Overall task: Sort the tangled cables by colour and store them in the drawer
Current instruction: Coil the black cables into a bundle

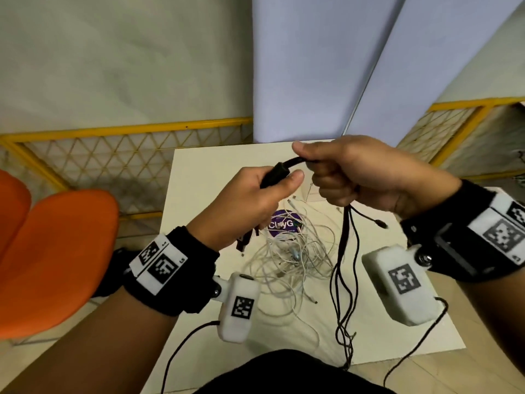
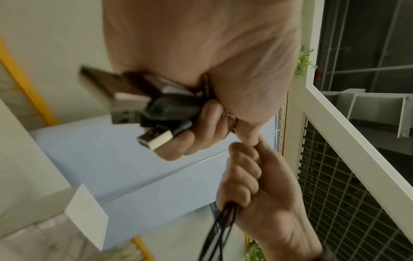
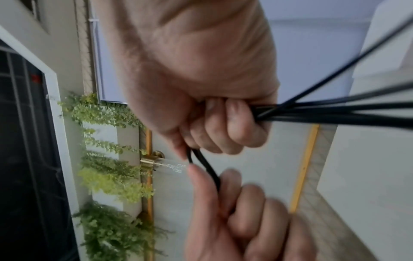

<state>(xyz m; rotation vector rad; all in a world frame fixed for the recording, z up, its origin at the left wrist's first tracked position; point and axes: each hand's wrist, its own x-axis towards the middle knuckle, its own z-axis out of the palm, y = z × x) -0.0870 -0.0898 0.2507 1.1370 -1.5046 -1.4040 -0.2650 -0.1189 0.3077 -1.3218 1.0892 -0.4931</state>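
We hold the black cables (image 1: 345, 251) up above the table (image 1: 369, 342), gathered in both our fists. Our left hand (image 1: 250, 200) has its fingers curled tight round the plug ends, and the left wrist view shows at least 2 USB plugs (image 2: 154, 141) sticking out past the fingers (image 2: 201, 123). A short arc of black cable runs from there to our right hand (image 1: 358, 177), whose fingers (image 3: 234, 123) are clamped round the bundle; the 2 hands sit just beside each other. Below the right fist the black strands hang down loose, 1 small connector (image 1: 380, 223) swinging off to the side, and the lower ends reach past the near table edge.

On the table beneath our hands lies the tangle of white cables (image 1: 289, 257), spread in loops and partly covering a round purple sticker (image 1: 279, 223). We cannot see a drawer in any view.

An orange chair (image 1: 51, 251) stands to our left, and a yellow mesh barrier (image 1: 113, 149) runs behind the table.
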